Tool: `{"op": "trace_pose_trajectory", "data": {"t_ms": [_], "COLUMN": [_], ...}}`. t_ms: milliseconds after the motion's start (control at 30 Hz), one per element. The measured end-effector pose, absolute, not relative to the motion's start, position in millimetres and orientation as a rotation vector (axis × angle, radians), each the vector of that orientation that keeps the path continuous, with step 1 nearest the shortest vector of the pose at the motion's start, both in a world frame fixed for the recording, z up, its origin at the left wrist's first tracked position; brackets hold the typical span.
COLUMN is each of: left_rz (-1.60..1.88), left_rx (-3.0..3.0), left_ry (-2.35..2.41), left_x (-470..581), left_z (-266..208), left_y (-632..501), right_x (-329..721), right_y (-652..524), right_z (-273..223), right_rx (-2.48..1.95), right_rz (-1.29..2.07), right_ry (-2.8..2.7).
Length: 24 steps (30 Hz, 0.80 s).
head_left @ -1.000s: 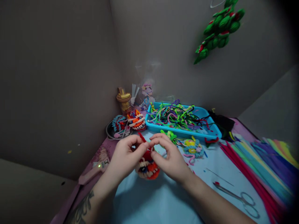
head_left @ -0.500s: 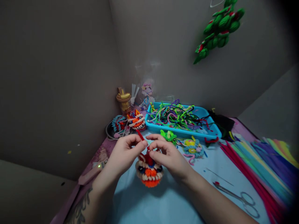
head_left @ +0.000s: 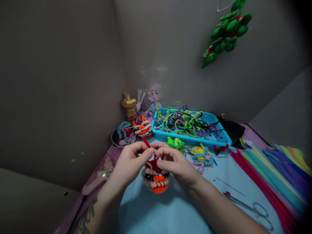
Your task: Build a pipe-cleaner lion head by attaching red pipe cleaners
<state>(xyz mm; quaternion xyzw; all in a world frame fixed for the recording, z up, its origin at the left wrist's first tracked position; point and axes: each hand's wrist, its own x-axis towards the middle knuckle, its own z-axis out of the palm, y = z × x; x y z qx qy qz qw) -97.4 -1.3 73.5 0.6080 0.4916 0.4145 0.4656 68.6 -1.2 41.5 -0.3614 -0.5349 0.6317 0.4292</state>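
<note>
Between my hands hangs a fuzzy pipe-cleaner lion head (head_left: pixel 157 182), with cream trim, an orange nose and jaw, blue around the eyes and red on top. My left hand (head_left: pixel 135 161) pinches a red pipe cleaner (head_left: pixel 147 143) between thumb and forefinger; its free end points up and left. My right hand (head_left: pixel 173 162) has its fingers curled at the red top of the head, gripping there by the same red strand. The fingers cover part of the head's upper side. Below it lies the pale blue work surface (head_left: pixel 148 214).
A blue tray (head_left: pixel 190 139) of tangled pipe cleaners stands behind. Right are scissors (head_left: pixel 246 206), a thin needle-like rod (head_left: pixel 230 186) and pipe-cleaner bundles (head_left: pixel 270 175). Beyond my hands sit a second lion head (head_left: pixel 143 127), a green figure (head_left: pixel 175 144) and a pink glue gun (head_left: pixel 95 184).
The lion head's jaw has tipped up slightly, and my right fingers have shifted a little at its top. My left hand keeps its pinch. The whole view has moved slightly.
</note>
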Motion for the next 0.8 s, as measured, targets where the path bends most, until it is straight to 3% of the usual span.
{"op": "trace_pose_trajectory", "data": {"t_ms": [800], "left_rz": [1.034], "left_rx": [1.495], "left_ry": [1.231], "left_x": [-94.3], "left_z": [72.9], "left_y": [1.0], "right_x": [67.2], "right_y": [-2.0], "right_z": [45.0], "right_rx": [-0.945], "right_rz": [1.585], "right_ry": [-1.325]}}
